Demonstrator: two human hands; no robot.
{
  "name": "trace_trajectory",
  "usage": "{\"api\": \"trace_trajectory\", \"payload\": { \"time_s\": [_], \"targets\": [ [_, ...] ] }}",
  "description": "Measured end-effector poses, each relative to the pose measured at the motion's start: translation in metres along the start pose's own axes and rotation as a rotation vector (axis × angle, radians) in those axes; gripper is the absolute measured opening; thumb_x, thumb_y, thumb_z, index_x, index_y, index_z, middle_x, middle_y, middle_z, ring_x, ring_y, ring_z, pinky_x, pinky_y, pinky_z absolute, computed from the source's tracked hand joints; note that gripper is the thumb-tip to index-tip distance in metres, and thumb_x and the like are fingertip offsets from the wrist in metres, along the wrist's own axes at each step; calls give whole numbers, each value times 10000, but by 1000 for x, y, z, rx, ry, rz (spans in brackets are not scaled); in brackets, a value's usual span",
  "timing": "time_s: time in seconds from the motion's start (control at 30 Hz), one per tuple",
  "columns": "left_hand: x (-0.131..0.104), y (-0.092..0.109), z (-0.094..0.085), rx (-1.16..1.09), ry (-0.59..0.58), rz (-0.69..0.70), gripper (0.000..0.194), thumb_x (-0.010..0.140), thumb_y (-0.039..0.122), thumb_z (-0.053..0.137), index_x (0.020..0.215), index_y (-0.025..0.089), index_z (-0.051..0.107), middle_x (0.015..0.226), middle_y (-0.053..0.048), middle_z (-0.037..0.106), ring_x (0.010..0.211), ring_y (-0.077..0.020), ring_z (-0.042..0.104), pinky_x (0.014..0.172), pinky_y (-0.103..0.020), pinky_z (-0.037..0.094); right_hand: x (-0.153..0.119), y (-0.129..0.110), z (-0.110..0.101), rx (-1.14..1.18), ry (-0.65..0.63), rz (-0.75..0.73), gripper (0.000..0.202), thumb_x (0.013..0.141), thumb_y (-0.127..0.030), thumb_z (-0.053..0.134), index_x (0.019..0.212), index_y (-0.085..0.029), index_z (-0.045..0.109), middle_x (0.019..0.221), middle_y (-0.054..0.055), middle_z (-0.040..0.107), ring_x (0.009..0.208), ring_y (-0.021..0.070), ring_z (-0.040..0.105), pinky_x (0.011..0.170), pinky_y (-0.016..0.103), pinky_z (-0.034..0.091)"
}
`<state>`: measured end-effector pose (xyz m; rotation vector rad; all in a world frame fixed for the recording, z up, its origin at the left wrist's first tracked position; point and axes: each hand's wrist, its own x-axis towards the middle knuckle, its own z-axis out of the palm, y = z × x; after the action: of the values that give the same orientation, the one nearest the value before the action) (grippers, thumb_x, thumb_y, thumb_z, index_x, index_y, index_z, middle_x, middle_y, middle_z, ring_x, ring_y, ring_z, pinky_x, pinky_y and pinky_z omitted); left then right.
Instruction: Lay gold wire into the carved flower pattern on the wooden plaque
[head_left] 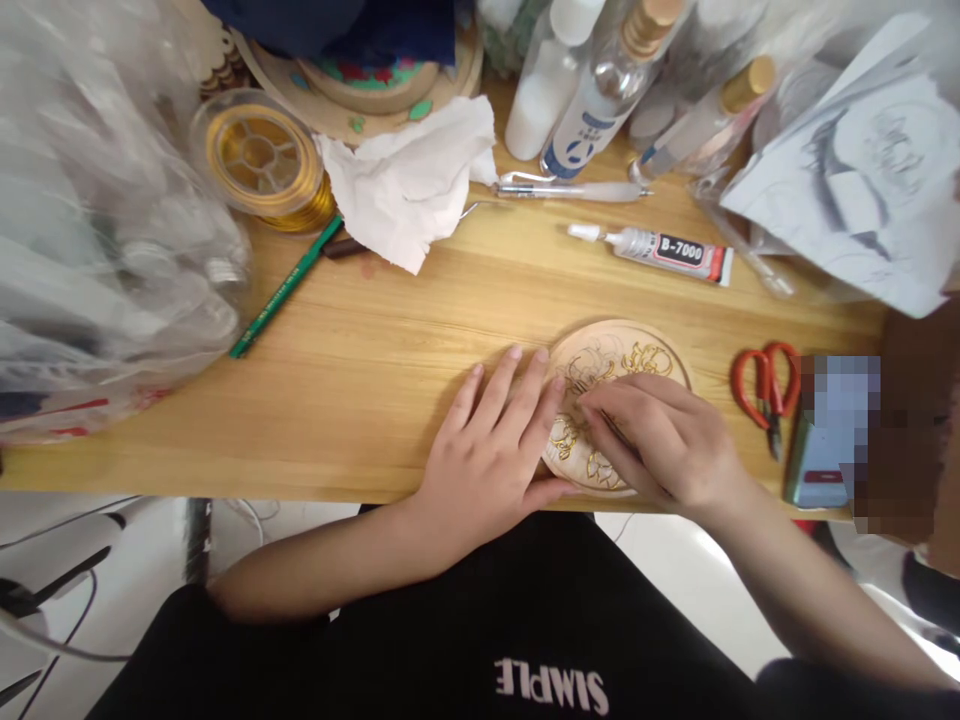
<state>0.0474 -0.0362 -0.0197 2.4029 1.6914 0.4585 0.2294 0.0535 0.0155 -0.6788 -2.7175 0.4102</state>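
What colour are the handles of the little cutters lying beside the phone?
Red handles, seen best in the head view.

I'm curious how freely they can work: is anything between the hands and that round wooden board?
Nothing visible is. The left hand lies at the wooden board's edge; the right hand is over its face. Pliers and glue tube lie aside.

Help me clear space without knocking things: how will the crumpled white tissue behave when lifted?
The tissue will probably sag, being thin and creased. It seems light for its size, just loosely crumpled paper. It overlaps the dark stick, which might shift if brushed.
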Motion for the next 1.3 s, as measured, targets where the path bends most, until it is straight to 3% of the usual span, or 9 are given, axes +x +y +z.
{"api": "trace_trajectory", "payload": {
  "time_s": [0.1,0.2,0.43,0.73,1.0,1.3],
  "targets": [
    [0,0,0,-9,4,2,821,887,698,425,1420,74,438,1497,-157,413,1394,-345,361,1132,-482,282,-1,5,-2,-39,-32,-54,189,886,-169,552,1063,-234,561,868,34,708,734,180,645,637,323,552],
    [0,0,0,-6,11,5,817,887,698,423,1411,72,450,1492,-162,419,1389,-348,368,1126,-481,290,1,5,-3,5,-19,-5,165,878,-164,569,1015,-255,557,814,7,701,693,164,650,607,309,554],
    [0,0,0,-2,5,13,821,890,703,404,1407,66,452,1491,-181,413,1387,-356,370,1119,-486,294,-7,-2,1,59,207,210,284,809,-160,681,1052,-259,572,798,0,708,674,165,683,564,295,563],
    [1,0,1,-3,10,14,805,907,694,373,1404,67,459,1488,-185,415,1384,-359,377,1119,-490,286,-16,-11,4,189,173,277,320,803,-142,689,1091,-265,624,940,30,742,832,198,721,697,353,611],
    [2,0,-1,4,8,22,797,914,689,363,1398,65,470,1481,-181,425,1370,-363,395,1104,-495,298,-20,-13,11,205,251,343,337,783,-113,711,1091,-239,655,971,51,736,869,201,710,727,365,602],
    [3,0,0,2,21,26,786,926,681,331,1380,59,488,1464,-186,448,1356,-369,411,1094,-494,303,-18,-12,9,187,240,290,307,767,-70,722,1050,-177,669,972,76,716,867,176,688,748,336,587]
  ]
}}
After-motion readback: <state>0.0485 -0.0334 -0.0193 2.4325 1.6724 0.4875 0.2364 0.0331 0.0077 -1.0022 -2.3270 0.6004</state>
